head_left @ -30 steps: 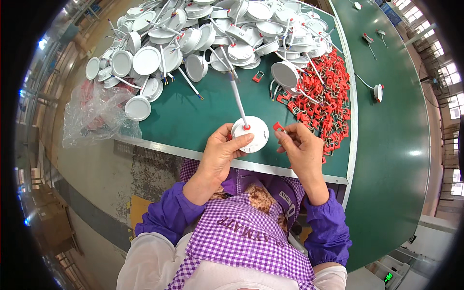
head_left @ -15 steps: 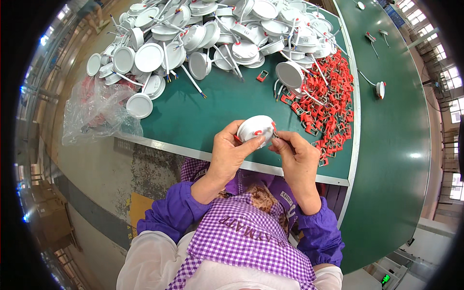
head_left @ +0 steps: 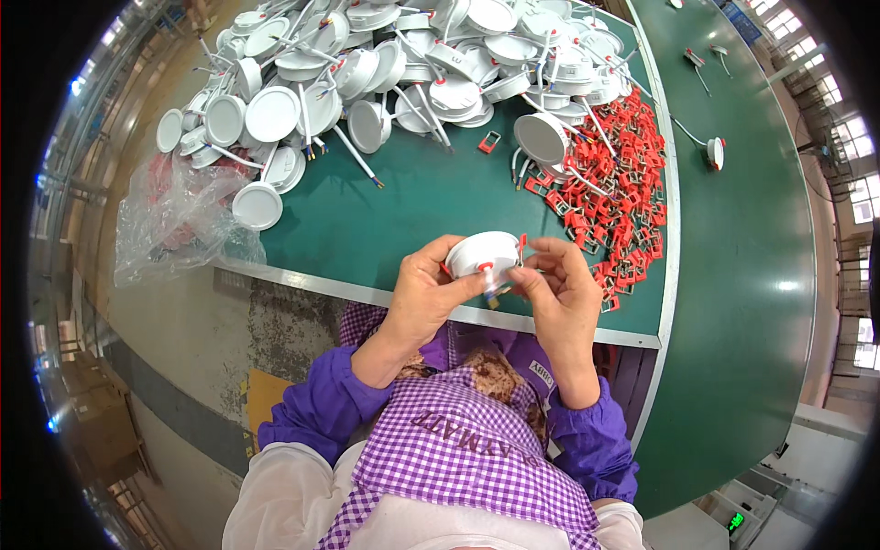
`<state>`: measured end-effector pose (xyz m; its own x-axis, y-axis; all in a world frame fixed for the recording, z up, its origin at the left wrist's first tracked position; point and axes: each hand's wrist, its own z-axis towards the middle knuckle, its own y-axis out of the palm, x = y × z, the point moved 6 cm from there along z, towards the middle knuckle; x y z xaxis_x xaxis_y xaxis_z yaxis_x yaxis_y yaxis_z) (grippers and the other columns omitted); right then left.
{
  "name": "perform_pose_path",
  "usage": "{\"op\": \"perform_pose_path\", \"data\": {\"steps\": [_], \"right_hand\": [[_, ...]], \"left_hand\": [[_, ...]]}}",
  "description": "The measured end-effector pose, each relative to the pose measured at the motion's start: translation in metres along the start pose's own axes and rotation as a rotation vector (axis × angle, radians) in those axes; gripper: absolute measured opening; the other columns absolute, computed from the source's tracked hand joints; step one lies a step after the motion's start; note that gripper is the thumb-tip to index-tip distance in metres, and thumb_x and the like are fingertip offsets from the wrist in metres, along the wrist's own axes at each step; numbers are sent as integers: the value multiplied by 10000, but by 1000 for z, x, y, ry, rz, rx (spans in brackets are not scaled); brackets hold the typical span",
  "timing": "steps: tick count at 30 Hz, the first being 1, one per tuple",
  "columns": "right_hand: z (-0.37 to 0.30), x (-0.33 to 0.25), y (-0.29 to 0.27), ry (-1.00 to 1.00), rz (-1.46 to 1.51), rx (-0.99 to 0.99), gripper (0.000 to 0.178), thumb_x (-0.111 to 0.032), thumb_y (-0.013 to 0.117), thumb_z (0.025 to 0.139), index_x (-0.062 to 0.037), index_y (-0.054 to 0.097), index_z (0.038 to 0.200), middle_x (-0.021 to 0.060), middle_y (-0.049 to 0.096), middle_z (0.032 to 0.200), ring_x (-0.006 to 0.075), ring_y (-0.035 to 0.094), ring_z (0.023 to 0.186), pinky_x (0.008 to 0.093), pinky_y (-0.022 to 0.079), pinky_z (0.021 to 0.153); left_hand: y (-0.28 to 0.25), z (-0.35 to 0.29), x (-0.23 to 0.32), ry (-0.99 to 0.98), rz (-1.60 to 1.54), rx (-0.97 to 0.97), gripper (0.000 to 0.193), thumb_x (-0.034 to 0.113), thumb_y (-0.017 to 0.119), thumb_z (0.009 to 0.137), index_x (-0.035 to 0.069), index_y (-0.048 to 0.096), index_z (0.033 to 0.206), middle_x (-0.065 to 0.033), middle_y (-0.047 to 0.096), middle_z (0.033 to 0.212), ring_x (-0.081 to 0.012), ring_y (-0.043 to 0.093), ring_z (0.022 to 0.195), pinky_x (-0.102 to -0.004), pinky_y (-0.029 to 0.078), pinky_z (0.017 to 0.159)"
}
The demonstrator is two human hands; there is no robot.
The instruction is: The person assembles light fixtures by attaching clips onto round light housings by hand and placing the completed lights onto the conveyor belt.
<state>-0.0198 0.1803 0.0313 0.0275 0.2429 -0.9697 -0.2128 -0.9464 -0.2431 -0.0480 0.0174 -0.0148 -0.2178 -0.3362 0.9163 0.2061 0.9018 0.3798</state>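
My left hand [head_left: 423, 291] grips a round white downlight [head_left: 484, 253] by its left edge, thumb on the near side, above the front part of the table. A short cable with bare wire ends [head_left: 495, 295] hangs from a red grommet on the lamp. On the lamp's right side stands a red spring clip [head_left: 522, 246], and a bit of red shows at its left edge by my fingers. Beside that right clip is my right hand [head_left: 561, 291], thumb near the lamp's rim and forefinger lifted apart from it. Nothing shows between those fingers.
A large heap of white downlights [head_left: 275, 115] with cables covers the far side of the green table [head_left: 367, 238]. Red clips [head_left: 619, 192] are piled at the right, one loose clip [head_left: 489, 142] apart. A clear plastic bag [head_left: 174, 220] hangs over the left edge. Another green surface [head_left: 742, 312] holds a few lamps.
The red clip on the lamp's right side now stands more upright. My right forefinger has moved away from the thumb. The lamp has tilted, and its cable now hangs into view.
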Motion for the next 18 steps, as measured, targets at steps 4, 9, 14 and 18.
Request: {"op": "perform_pose_path", "data": {"steps": [4, 9, 14, 18], "right_hand": [[-16, 2, -9, 145, 175, -87, 485, 9, 697, 868, 27, 526, 1321, 156, 669, 1073, 136, 692, 785, 243, 553, 677], [-22, 21, -31, 273, 261, -109, 456, 39, 657, 883, 30, 535, 1322, 175, 644, 1123, 183, 690, 845, 276, 586, 739], [-4, 21, -139, -5, 32, 305, 435, -38, 700, 882, 72, 558, 1278, 171, 650, 1118, 203, 677, 880, 303, 579, 758], [5, 1, -225, -184, -194, 756, 387, -79, 699, 897, 86, 589, 1229, 146, 669, 1102, 172, 674, 837, 285, 572, 752]], "left_hand": [[9, -9, 4, -8, 32, -105, 243, -63, 735, 811, -11, 646, 1031, -37, 670, 955, -102, 654, 861, -248, 566, 777], [36, -10, -20, -171, 32, -179, 296, -40, 709, 845, -21, 620, 1126, -53, 663, 1009, -113, 646, 934, -255, 539, 844], [81, 46, 26, 203, 459, -350, 688, 167, 793, 806, 111, 487, 1420, -52, 523, 1342, -191, 543, 1171, -358, 473, 960], [88, 135, 74, 768, 1017, -33, 638, 467, 732, 825, 100, 583, 1325, -211, 479, 1403, -386, 431, 1316, -461, 354, 1092]]}}
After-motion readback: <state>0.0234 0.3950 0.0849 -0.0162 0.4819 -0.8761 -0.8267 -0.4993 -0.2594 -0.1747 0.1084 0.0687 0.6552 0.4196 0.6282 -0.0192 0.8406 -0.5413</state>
